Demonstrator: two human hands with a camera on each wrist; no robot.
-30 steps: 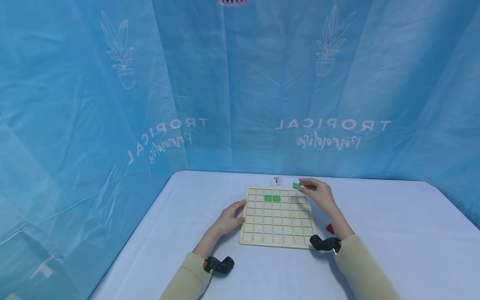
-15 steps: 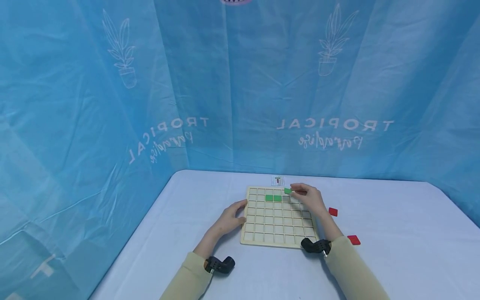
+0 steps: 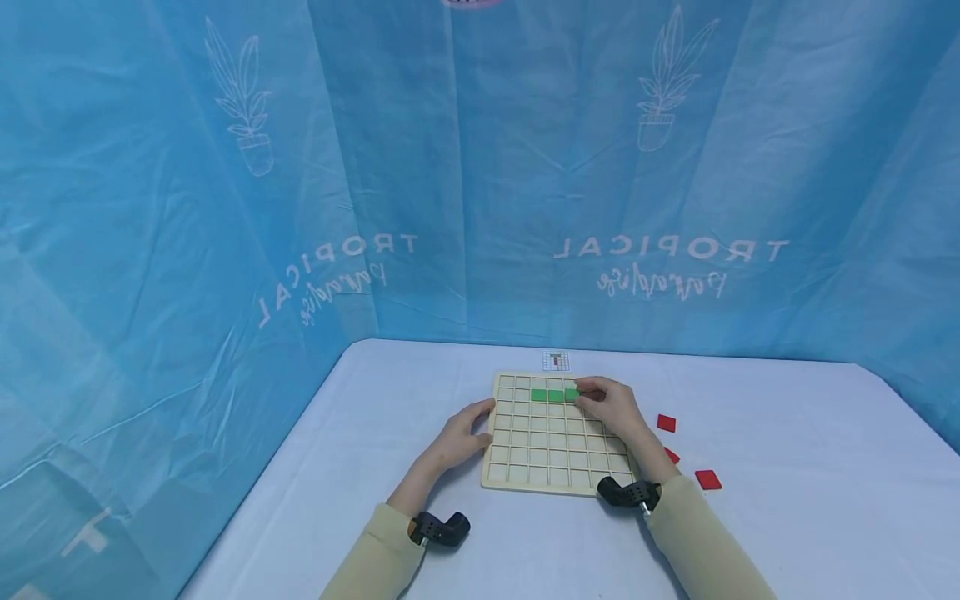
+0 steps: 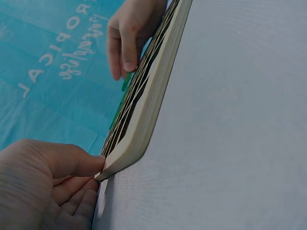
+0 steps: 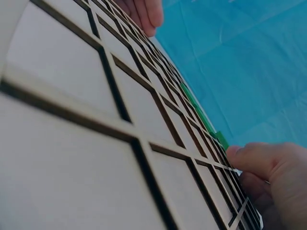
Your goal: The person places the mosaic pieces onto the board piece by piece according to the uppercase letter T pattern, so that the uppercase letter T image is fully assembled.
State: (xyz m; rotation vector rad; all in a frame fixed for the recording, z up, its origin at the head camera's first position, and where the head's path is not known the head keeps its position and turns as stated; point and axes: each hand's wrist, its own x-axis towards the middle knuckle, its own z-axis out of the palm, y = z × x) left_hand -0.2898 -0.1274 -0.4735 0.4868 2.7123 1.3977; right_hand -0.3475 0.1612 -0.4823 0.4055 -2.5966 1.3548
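Observation:
A pale wooden grid board (image 3: 537, 458) lies flat on the white-covered table. My left hand (image 3: 455, 437) rests at its left edge, thumb and fingertips touching the rim with a gap between them. At the far side of the grid, my right hand (image 3: 613, 407) pinches a green square tile (image 3: 572, 395) between thumb and fingers, at a cell right of two other green tiles (image 3: 547, 396) in the same row. The left wrist view has my left thumb tip (image 4: 98, 165) against the board's edge. In the right wrist view the pinched tile (image 5: 221, 140) sits slightly proud of the grid.
Beyond the board lies a small printed pattern card (image 3: 557, 361). Right of my right forearm are red tiles (image 3: 708, 480), one partly hidden by the arm. A blue printed curtain (image 3: 480, 183) hangs behind and to the left of the table (image 3: 810, 467).
My right hand has moved left and lower with the green tile, from beyond the board's far right edge to a cell beside the two green tiles. My left hand has stayed in place.

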